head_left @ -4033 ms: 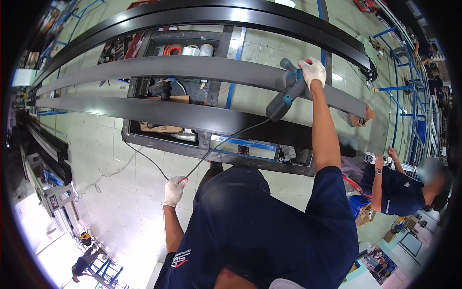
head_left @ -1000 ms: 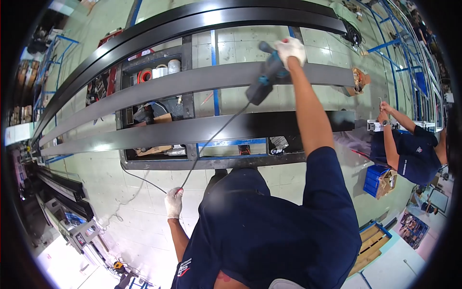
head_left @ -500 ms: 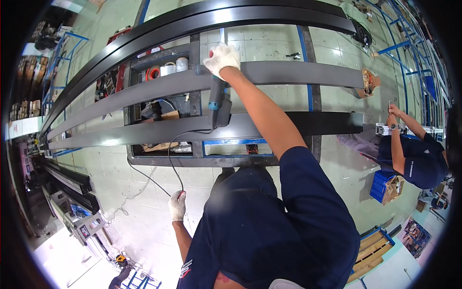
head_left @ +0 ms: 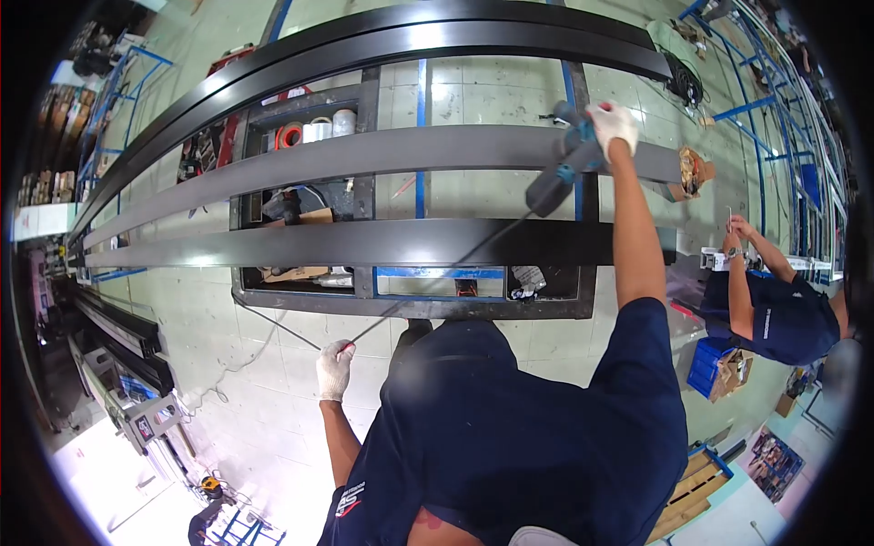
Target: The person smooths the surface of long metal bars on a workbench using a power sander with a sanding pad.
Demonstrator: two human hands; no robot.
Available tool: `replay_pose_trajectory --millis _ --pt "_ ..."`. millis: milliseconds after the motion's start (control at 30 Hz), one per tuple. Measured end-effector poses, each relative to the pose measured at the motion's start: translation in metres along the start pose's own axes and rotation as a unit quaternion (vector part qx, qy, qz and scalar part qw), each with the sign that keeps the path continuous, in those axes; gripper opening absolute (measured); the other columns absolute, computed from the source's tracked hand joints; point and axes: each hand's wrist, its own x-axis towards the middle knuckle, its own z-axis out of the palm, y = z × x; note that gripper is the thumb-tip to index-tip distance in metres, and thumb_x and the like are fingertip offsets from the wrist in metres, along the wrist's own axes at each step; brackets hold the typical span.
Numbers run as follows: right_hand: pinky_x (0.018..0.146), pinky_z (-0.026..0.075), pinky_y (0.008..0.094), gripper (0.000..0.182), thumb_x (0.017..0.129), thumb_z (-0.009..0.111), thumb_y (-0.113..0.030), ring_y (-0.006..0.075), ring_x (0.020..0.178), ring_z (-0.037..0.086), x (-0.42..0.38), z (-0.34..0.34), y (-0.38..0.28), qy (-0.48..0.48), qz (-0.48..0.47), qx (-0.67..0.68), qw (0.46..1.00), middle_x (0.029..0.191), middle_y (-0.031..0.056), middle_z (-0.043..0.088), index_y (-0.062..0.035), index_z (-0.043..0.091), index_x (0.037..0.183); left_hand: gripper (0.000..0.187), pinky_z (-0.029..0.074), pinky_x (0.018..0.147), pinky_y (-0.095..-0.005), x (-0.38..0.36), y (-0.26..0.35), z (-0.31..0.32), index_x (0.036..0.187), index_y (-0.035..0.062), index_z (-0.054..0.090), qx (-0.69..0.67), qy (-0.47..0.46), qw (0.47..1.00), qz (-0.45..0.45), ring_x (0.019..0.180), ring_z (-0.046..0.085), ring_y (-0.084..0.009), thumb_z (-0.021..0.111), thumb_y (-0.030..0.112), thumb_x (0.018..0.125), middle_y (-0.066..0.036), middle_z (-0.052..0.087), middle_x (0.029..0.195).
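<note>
My right hand (head_left: pixel 614 127), in a white glove, grips a teal and dark power tool (head_left: pixel 563 168) over the right part of the middle grey metal bar (head_left: pixel 473 147). From the tool's lower end a dark cable (head_left: pixel 455 262) crosses the front black bar (head_left: pixel 309 243) down to my left hand (head_left: pixel 335 371). That hand, also gloved, is closed around the cable in front of the workbench frame, at its left. Farther off, a thick black profile (head_left: pixel 428 36) lies along the back.
Under the bars, a dark frame (head_left: pixel 437 309) holds trays with tape rolls (head_left: pixel 289 136) and tools. On the right, a co-worker (head_left: pixel 774 309) handles a thin item near a blue crate (head_left: pixel 710 366). Blue racks (head_left: pixel 778 118) stand at the right. Torn brown paper (head_left: pixel 694 171) wraps the middle bar's end.
My right hand has carried the power tool to the right along the middle bar. The cable now stretches straighter between the tool and my left hand, which has barely moved.
</note>
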Motion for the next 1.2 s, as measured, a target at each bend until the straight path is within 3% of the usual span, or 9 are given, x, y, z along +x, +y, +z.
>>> replay_pose_trajectory --millis 33,167,267,333,533,667,833,1033,1200 --pt "0.096 0.062 0.0469 0.042 0.084 0.075 -0.049 0.0406 0.109 0.080 0.027 0.015 0.029 -0.001 0.017 0.012 1.000 0.116 0.0180 0.084 -0.0140 0.087 0.103 0.030 0.060 0.098 -0.0464 -0.001 0.005 0.001 0.119 0.0012 0.084 -0.001 -0.008 1.000 0.014 0.110 0.078 -0.0384 0.076 0.026 0.104 -0.022 0.083 0.112" --pt "0.096 0.062 0.0474 0.041 0.084 0.075 -0.048 0.0410 0.110 0.080 0.023 0.010 0.019 0.019 0.035 0.004 0.999 0.116 0.0184 0.084 -0.0142 0.087 0.105 0.026 0.058 0.100 -0.0472 -0.001 0.010 0.014 0.115 0.0011 0.084 -0.012 -0.014 0.999 0.040 0.111 0.075 -0.0387 0.077 0.023 0.102 -0.020 0.082 0.110" --pt "0.097 0.062 0.0473 0.040 0.084 0.074 -0.046 0.0406 0.113 0.080 0.011 0.027 -0.016 0.033 -0.036 0.009 0.999 0.116 0.0173 0.084 -0.0151 0.088 0.104 0.027 0.058 0.099 -0.0476 -0.001 0.001 0.012 0.114 0.0009 0.084 0.000 -0.016 0.999 0.030 0.109 0.076 -0.0391 0.078 0.024 0.102 -0.021 0.082 0.109" --pt "0.099 0.063 0.0465 0.038 0.084 0.073 -0.046 0.0391 0.115 0.080 -0.004 0.032 -0.058 -0.026 -0.017 0.018 0.999 0.119 0.0154 0.084 -0.0174 0.089 0.104 0.028 0.059 0.097 -0.0476 -0.005 -0.008 0.004 0.114 0.0006 0.084 0.005 -0.010 1.000 0.015 0.107 0.076 -0.0395 0.078 0.025 0.103 -0.021 0.082 0.108" --pt "0.099 0.064 0.0471 0.031 0.086 0.073 -0.043 0.0375 0.115 0.080 -0.053 0.093 -0.190 -0.056 -0.131 -0.019 0.990 0.119 0.0124 0.084 -0.0208 0.088 0.103 0.029 0.061 0.093 -0.0469 -0.029 -0.033 -0.019 0.116 0.0000 0.085 0.007 0.027 0.999 -0.043 0.103 0.079 -0.0398 0.078 0.026 0.104 -0.024 0.082 0.106" --pt "0.106 0.062 0.0434 0.037 0.095 0.067 -0.042 0.0358 0.125 0.077 -0.108 0.116 -0.276 -0.141 -0.189 -0.001 0.972 0.130 0.0123 0.083 -0.0190 0.090 0.112 0.032 0.061 0.093 -0.0447 -0.048 -0.037 -0.027 0.117 -0.0011 0.085 -0.009 0.034 0.996 -0.087 0.103 0.081 -0.0374 0.077 0.028 0.105 -0.024 0.083 0.106" --pt "0.110 0.060 0.0477 0.040 0.096 0.068 -0.043 0.0347 0.129 0.074 -0.152 0.153 -0.332 -0.171 -0.255 0.010 0.952 0.135 0.0128 0.080 -0.0197 0.088 0.120 0.034 0.061 0.093 -0.0437 -0.071 -0.058 -0.020 0.118 -0.0020 0.084 -0.029 0.049 0.990 -0.130 0.103 0.081 -0.0359 0.077 0.028 0.105 -0.024 0.083 0.107" --pt "0.106 0.061 0.0471 0.034 0.091 0.070 -0.041 0.0355 0.126 0.074 -0.152 0.124 -0.295 -0.199 -0.229 0.020 0.953 0.129 0.0129 0.081 -0.0206 0.087 0.111 0.033 0.061 0.090 -0.0438 -0.070 -0.068 -0.006 0.118 -0.0017 0.084 -0.034 0.052 0.991 -0.119 0.101 0.081 -0.0354 0.077 0.028 0.105 -0.023 0.083 0.106" --pt "0.104 0.062 0.0462 0.029 0.089 0.071 -0.040 0.0367 0.119 0.077 -0.111 0.099 -0.200 -0.078 -0.190 -0.019 0.978 0.127 0.0125 0.080 -0.0217 0.086 0.107 0.033 0.061 0.090 -0.0434 -0.038 -0.059 -0.004 0.119 -0.0017 0.084 -0.034 0.024 0.996 -0.081 0.099 0.081 -0.0345 0.077 0.028 0.106 -0.023 0.083 0.105"
